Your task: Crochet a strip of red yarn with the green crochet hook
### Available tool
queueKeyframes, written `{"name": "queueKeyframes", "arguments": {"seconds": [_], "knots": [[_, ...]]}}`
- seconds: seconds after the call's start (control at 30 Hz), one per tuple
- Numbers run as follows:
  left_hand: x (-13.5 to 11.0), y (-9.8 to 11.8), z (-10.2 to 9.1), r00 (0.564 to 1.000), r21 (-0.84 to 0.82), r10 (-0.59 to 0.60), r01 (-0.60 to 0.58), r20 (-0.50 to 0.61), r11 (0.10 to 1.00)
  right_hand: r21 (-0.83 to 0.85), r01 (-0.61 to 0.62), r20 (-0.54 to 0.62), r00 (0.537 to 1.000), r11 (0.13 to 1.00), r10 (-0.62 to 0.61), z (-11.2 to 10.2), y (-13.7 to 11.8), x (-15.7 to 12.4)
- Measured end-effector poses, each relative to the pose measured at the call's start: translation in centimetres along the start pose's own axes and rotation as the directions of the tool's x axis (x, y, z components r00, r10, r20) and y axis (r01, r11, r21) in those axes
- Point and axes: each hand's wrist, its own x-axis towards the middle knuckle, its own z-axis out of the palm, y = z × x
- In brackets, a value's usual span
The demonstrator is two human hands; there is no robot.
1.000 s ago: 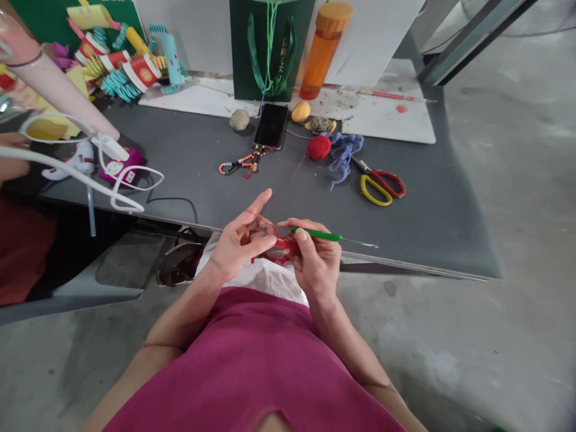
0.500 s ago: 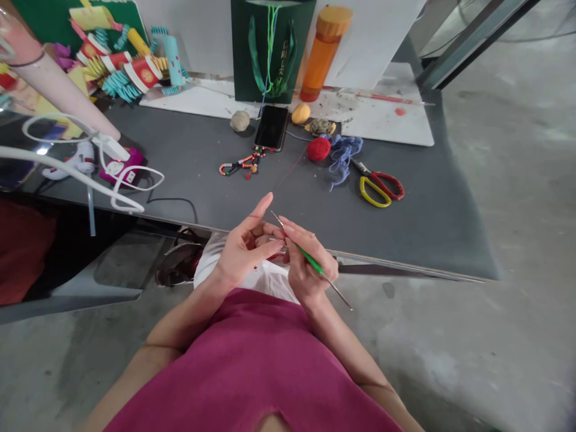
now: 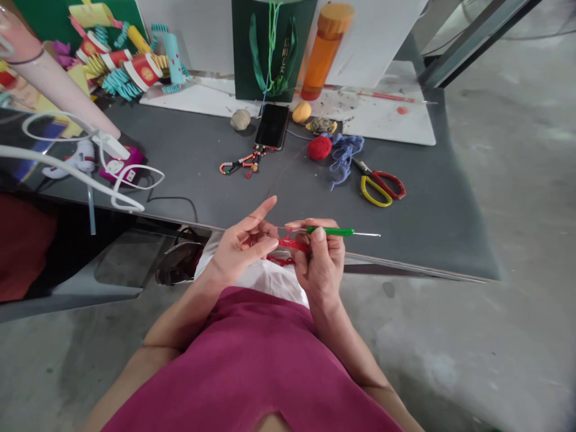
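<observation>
My right hand (image 3: 323,258) grips a crochet hook (image 3: 335,231) with a green handle, lying almost level and its bare metal end pointing right. Between both hands stretches a small strip of red crochet work (image 3: 293,243), with a red loop up on the hook. My left hand (image 3: 240,246) pinches the strip's left end between thumb and fingers, index finger raised. From that finger a thin red strand runs up to the red yarn ball (image 3: 319,147) on the table. Part of the crochet work hangs below, half hidden by the fingers.
On the grey table (image 3: 432,204) lie scissors (image 3: 382,187), blue yarn (image 3: 344,153), a phone (image 3: 272,127) with a beaded strap (image 3: 240,164), and a beige ball (image 3: 240,119). Behind stand a green paper bag (image 3: 243,66) and an orange bottle (image 3: 324,54). White cables (image 3: 72,162) cross the left side.
My right hand has turned the hook from a steep slant to nearly level and shifted slightly right. More of the red crochet work shows between my hands. My left hand has barely moved.
</observation>
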Motion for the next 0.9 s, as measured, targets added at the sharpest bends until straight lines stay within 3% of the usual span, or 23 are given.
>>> {"name": "queueKeyframes", "arguments": {"seconds": [0.17, 0.4, 0.67, 0.77, 0.9], "knots": [[-0.2, 0.3, -0.4, 1.0, 0.053, -0.02, 0.019, 0.016, 0.998, 0.048, 0.087, 0.081, 0.993, 0.995, -0.091, -0.5, -0.8, 0.3], [-0.1, 0.2, -0.6, 0.998, 0.107, -0.046, 0.041, 0.04, 0.993, 0.07, 0.197, 0.238, 0.949, 0.978, -0.208, -1.6, -0.7, 0.7], [-0.1, 0.4, -0.5, 0.999, 0.101, -0.039, 0.035, 0.032, 0.994, -0.066, 0.385, 0.28, 0.893, 0.921, -0.353, -1.7, -1.3, 0.4], [-0.1, 0.4, -0.6, 0.999, 0.097, -0.044, 0.041, 0.032, 0.994, -0.107, 0.458, 0.309, 0.859, 0.883, -0.408, -2.0, -1.3, 0.4], [0.0, 0.4, -0.5, 0.999, 0.098, -0.04, 0.039, 0.007, 0.994, -0.214, 0.599, 0.397, 0.775, 0.772, -0.492, -2.7, -1.4, 0.4]]}}
